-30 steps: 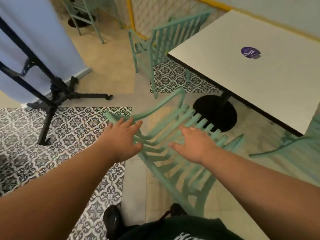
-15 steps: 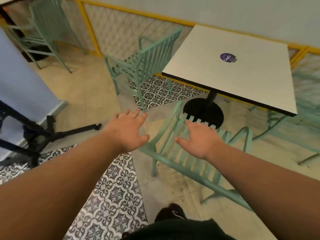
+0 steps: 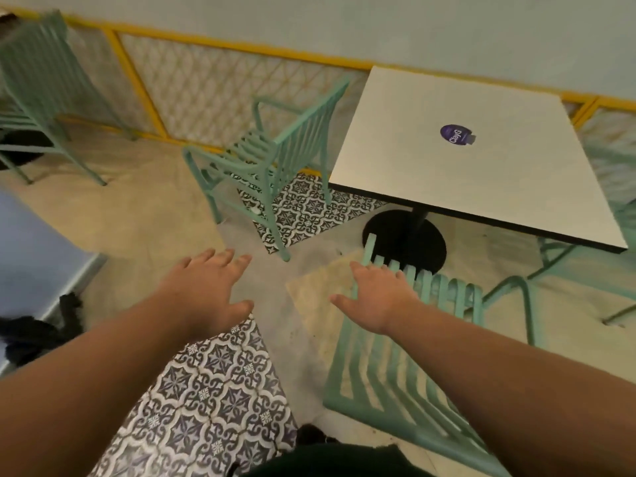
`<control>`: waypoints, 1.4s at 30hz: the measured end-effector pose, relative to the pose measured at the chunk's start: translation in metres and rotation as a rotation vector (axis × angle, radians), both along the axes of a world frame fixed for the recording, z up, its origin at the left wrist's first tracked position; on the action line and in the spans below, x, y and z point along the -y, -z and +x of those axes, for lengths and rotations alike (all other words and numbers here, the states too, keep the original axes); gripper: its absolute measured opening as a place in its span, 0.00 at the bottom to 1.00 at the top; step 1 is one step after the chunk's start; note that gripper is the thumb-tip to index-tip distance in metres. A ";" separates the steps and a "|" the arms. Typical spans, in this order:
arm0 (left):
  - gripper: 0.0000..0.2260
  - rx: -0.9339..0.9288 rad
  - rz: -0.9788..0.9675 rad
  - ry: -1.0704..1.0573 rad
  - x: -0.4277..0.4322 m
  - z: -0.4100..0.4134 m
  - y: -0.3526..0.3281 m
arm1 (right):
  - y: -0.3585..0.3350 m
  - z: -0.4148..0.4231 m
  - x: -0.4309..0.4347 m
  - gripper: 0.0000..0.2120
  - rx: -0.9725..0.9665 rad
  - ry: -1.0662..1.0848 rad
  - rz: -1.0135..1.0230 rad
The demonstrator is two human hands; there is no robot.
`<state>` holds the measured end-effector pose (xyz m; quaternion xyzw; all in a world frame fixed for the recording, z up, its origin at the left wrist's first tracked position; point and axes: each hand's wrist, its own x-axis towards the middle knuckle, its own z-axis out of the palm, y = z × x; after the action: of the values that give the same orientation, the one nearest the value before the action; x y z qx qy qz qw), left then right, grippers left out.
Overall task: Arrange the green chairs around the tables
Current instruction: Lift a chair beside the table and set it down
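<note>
A green slatted chair point(image 3: 389, 370) stands just in front of me, facing the white square table point(image 3: 481, 166). My right hand point(image 3: 375, 297) is spread with straight fingers over the top of its backrest; whether it touches is unclear. My left hand point(image 3: 210, 290) hovers open over the bare floor to the left, apart from the chair. A second green chair point(image 3: 275, 160) stands at the table's left side, its back toward the table. A third green chair point(image 3: 568, 263) shows partly under the table's right edge.
The table has a black round base point(image 3: 402, 242) and a purple sticker point(image 3: 456, 134) on top. Another green chair point(image 3: 38, 84) stands far left by the yellow-framed lattice wall point(image 3: 213, 84). A blue panel point(image 3: 31, 249) and a dark stand foot point(image 3: 34, 332) sit left.
The near chair has swung from tilted to upright facing the table. My left hand has come off it and hangs over the floor. The view has turned toward the table.
</note>
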<state>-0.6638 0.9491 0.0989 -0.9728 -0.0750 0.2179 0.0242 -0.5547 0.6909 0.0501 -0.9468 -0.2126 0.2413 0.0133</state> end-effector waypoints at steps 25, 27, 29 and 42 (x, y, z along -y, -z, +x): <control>0.40 0.173 -0.248 0.263 -0.253 0.281 -0.003 | -0.031 0.140 -0.224 0.39 0.086 0.513 0.072; 0.40 0.182 -0.275 0.252 -0.257 0.310 0.001 | -0.029 0.166 -0.230 0.38 0.094 0.515 0.082; 0.39 0.186 -0.293 0.255 -0.257 0.340 0.005 | -0.027 0.195 -0.234 0.36 0.099 0.509 0.095; 0.43 0.153 -0.386 0.114 -0.212 0.513 0.066 | 0.006 0.414 -0.256 0.24 0.030 0.447 0.122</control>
<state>-0.1505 1.1610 0.0334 -0.9757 0.0215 0.1522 -0.1561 -0.1410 0.9466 0.0440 -0.9713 -0.0119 0.2049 0.1204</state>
